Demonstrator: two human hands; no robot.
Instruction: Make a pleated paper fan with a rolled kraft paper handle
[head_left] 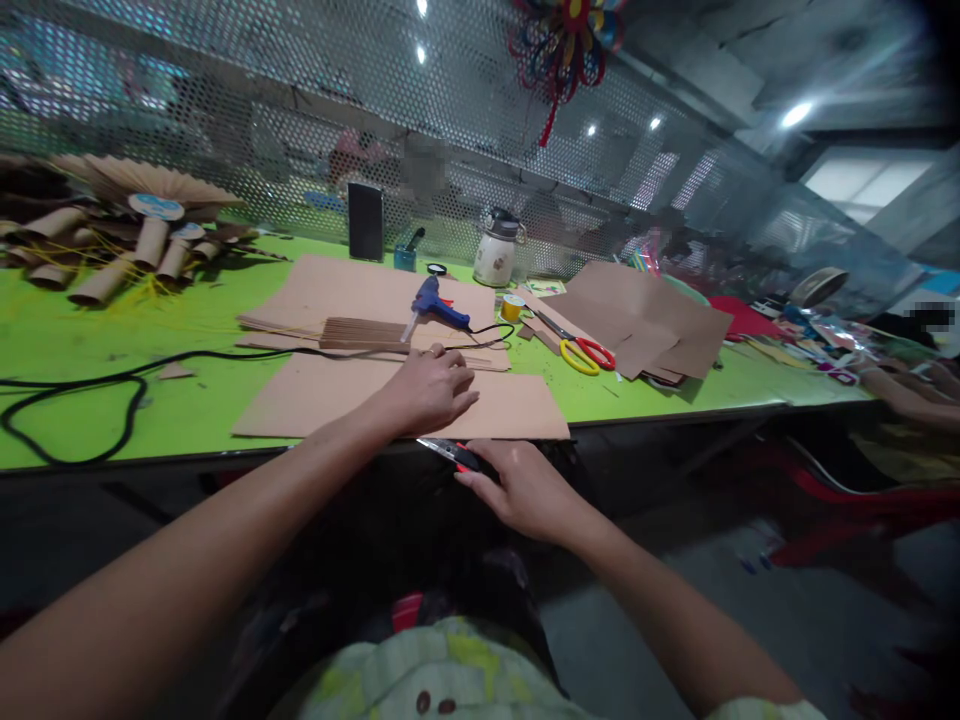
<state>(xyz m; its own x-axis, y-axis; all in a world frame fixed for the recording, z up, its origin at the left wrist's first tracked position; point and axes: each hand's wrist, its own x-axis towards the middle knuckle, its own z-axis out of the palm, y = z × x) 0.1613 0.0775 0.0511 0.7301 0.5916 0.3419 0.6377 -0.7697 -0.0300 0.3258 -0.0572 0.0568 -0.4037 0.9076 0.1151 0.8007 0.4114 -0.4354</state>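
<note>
Tan paper makes up the front sheet [517,405], lying along the near edge of the green table [195,420] and directly under your left hand [431,385], which rests palm down on it, fingers loosely bent and pinching nothing. Just in front of the sheet's near edge, your right hand [525,485] has thumb and fingers closed round a cutter [457,455], its blade pointing left and lying against or just under that edge; which of the two, I cannot tell. As far as I can judge, you are early with this sheet: its upper surface shows no cut and its outline looks whole. Behind the sheet, a pleated strip [364,334] seems already folded, while the paper pile [300,290] beneath it looks flat and unpleated. Also behind the sheet lies the glue gun [442,305], unheld; the scissors [581,352] lie beyond its right end.
</note>
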